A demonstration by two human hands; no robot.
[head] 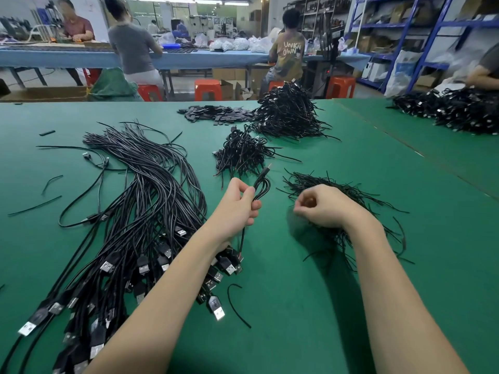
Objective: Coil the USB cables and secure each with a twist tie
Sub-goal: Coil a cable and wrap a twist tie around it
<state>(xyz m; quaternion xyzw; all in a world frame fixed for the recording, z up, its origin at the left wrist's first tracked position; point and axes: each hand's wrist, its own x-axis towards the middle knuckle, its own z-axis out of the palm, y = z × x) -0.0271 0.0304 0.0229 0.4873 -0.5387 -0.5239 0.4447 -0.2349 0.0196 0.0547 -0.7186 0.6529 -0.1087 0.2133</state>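
The left hand is gripping a coiled cable, fingers curling round its lower end while the loops are sticking up above the thumb and a tail is hanging below the palm. Just right of that cable, the right hand is hovering over the tie pile, fingers curling in; whether they are pinching a tie is unclear.

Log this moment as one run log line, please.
step: coil held, tie pending | left hand: grips coiled black USB cable | right hand: curled over black twist tie pile, contents unclear | surface: green table
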